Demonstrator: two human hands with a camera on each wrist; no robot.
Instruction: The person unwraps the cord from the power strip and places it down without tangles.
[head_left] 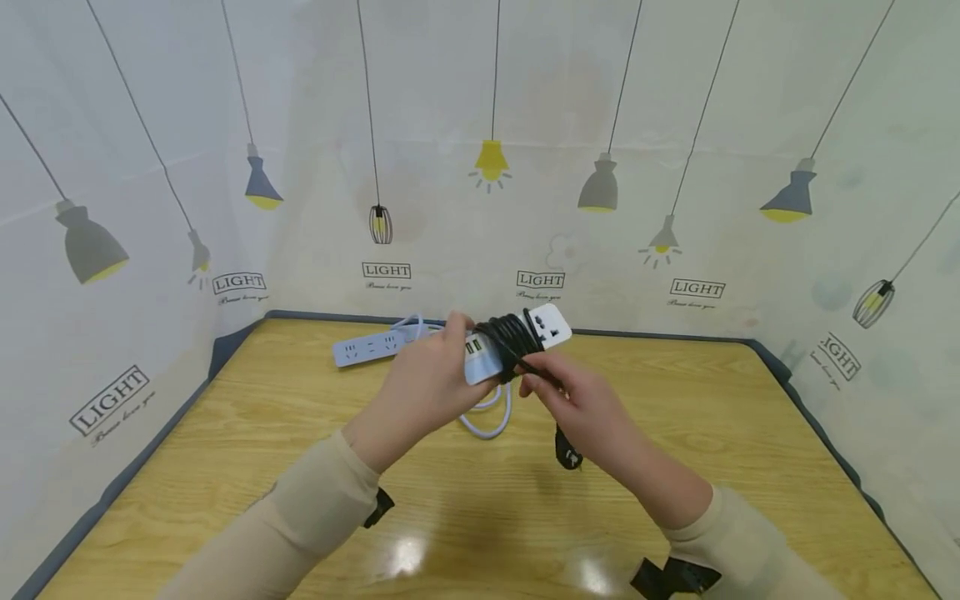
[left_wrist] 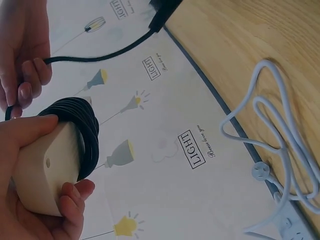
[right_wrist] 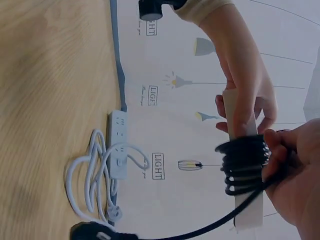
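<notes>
My left hand [head_left: 423, 375] grips one end of a white power strip [head_left: 553, 325], held tilted above the table. Several turns of black cord [head_left: 510, 342] are wound around the strip's middle. Close by on the right, my right hand [head_left: 581, 400] pinches the cord's loose length beside the coil. A black plug [head_left: 568, 450] hangs from that cord under the right hand. In the left wrist view, the fingers [left_wrist: 72, 205] of the left hand curl round the strip's end. The right wrist view shows the black coil [right_wrist: 245, 162] between both hands.
Behind the left hand a second white power strip [head_left: 365, 347] lies on the wooden table [head_left: 300, 467]. Its white cord [head_left: 487, 433] loops loosely, and its plug [right_wrist: 115, 213] rests near it. A cloth wall printed with lamps [head_left: 465, 258] stands along the table's back and sides.
</notes>
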